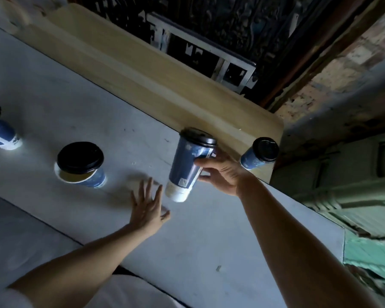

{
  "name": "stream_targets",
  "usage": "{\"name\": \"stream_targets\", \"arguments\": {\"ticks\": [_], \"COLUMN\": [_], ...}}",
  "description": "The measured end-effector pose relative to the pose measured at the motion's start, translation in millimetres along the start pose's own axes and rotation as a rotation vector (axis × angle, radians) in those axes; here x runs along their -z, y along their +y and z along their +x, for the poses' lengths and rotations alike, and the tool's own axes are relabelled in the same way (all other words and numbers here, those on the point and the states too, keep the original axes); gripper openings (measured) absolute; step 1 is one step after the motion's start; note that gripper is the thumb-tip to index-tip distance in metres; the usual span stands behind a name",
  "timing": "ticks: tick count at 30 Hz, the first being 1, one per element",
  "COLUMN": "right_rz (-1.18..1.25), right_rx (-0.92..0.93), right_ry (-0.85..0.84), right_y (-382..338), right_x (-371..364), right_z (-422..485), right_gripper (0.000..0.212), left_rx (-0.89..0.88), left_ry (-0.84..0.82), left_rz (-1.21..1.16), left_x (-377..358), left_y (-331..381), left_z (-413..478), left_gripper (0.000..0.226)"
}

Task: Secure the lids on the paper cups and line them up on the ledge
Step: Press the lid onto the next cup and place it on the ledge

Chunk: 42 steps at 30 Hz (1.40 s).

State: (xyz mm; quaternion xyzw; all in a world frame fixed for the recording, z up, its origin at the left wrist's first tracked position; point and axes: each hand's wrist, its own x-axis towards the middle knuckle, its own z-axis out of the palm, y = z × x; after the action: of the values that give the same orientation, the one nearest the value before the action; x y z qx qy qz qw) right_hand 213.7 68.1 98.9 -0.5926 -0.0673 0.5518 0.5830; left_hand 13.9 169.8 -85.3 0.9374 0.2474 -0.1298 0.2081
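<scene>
Four cups, one in hand

Right hand point(222, 174) grips a tilted lidded cup point(188, 167) mid-body, over the grey table point(53, 96). Left hand point(148, 207) at its 7 o'clock, fingers spread, holding nothing. Ledge cup point(259, 155) at 3 o'clock, lidded, on the tan ledge point(142, 74). Cup with lid askew point(82, 165) at 9 o'clock; fourth cup point(0, 134) farther out at 9.

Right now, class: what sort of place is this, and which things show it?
Probably a café serving area: blue paper cups with black lids on a white counter, a beige ledge behind, worn brick wall beside.
</scene>
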Motion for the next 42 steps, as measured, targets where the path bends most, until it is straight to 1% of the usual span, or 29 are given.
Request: {"name": "stream_targets", "arguments": {"ticks": [3,6,8,11,16,20,23,27,30,34,39,42], "right_rz": [0.087,0.121,0.124,0.120,-0.001,-0.234,-0.287,-0.359,-0.382,-0.347,-0.287,-0.317], "right_rx": [0.083,0.116,0.139,0.162,0.179,0.235,0.252,0.272,0.277,0.245,0.162,0.063], "right_ry": [0.206,0.407,0.526,0.692,0.825,0.868,0.880,0.874,0.869,0.861,0.794,0.812], "right_y": [-13.1,-25.5,-31.7,-32.1,-18.8,-9.8,-1.8,3.3,6.4,5.8,11.1,9.2], "right_x": [21.8,45.8,60.3,78.9,96.2,105.1,108.5,110.5,112.5,112.6,111.3,105.6], "right_z": [29.4,61.1,79.6,104.1,128.9,134.8,137.2,139.3,139.8,138.7,130.6,114.0], "right_gripper": [0.080,0.090,0.084,0.076,0.087,0.086,0.085,0.083,0.083,0.084,0.095,0.096], "left_rx": [-0.089,-0.202,-0.247,-0.247,-0.215,-0.192,-0.201,-0.184,-0.183,-0.194,-0.205,-0.211], "left_ry": [-0.034,-0.002,0.021,0.047,0.117,0.179,0.208,0.195,0.192,0.208,0.206,0.182], "left_rz": [0.062,0.075,0.080,0.071,0.078,0.091,0.108,0.121,0.127,0.126,0.138,0.148], "left_x": [6.0,6.0,6.6,3.3,-7.4,-9.1,-10.6,-13.2,-15.9,-17.4,-17.8,-15.2], "left_y": [16.7,31.4,41.8,52.5,58.3,61.9,61.3,61.4,60.9,59.0,59.4,59.9], "left_z": [28.3,56.7,73.3,90.8,94.9,93.9,94.8,95.9,95.9,96.4,96.8,97.0], "left_gripper": [0.104,0.100,0.094,0.085,0.082,0.083,0.083,0.084,0.084,0.085,0.084,0.083]}}
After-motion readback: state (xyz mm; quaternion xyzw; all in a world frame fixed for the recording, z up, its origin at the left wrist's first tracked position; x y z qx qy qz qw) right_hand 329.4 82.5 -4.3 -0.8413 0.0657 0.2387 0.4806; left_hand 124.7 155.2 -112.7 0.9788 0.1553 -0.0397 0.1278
